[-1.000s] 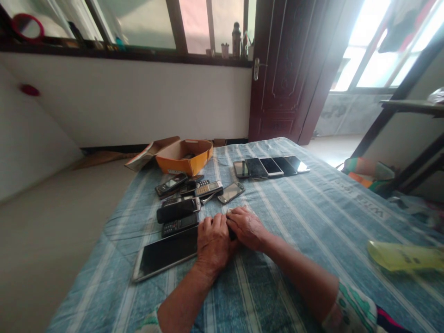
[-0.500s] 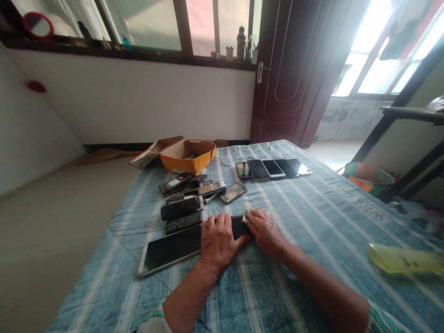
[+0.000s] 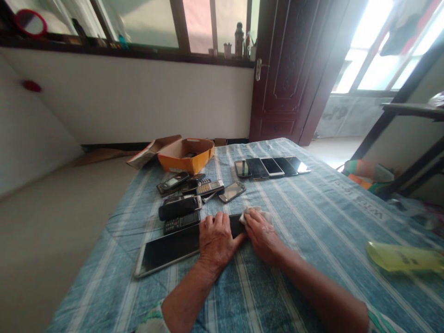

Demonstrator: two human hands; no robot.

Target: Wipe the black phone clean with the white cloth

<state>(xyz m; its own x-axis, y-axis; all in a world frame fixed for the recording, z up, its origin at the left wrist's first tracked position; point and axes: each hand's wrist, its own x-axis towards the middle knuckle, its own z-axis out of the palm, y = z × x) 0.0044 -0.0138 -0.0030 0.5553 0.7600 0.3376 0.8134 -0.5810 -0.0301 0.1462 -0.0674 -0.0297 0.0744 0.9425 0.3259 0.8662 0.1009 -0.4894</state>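
Note:
A tablet (image 3: 169, 250) with a dark screen and pale frame lies face up on the bed, slanting up to the right. My left hand (image 3: 216, 238) holds it across the middle, its fingers bent over the far edge and its thumb stretched to the right, covering part of the screen. My right hand (image 3: 262, 236) presses a crumpled white cloth (image 3: 266, 216) on the tablet's right end, and its fingers hide that end. Just beyond the tablet, at the left, lie a black keypad phone (image 3: 182, 223) and a dark phone or case (image 3: 178, 208).
Several old phones, one a silver keypad phone (image 3: 210, 187), are heaped past the tablet. A touchscreen phone (image 3: 232, 191) lies beside them. An orange box (image 3: 189, 163) with its lid up stands behind. Several smartphones (image 3: 272, 167) form a row. A yellow plastic packet (image 3: 402, 257) lies right.
The right hand and its cloth have shifted slightly left on the tablet, with more cloth showing. The left hand keeps its hold. The whole view has moved a little.

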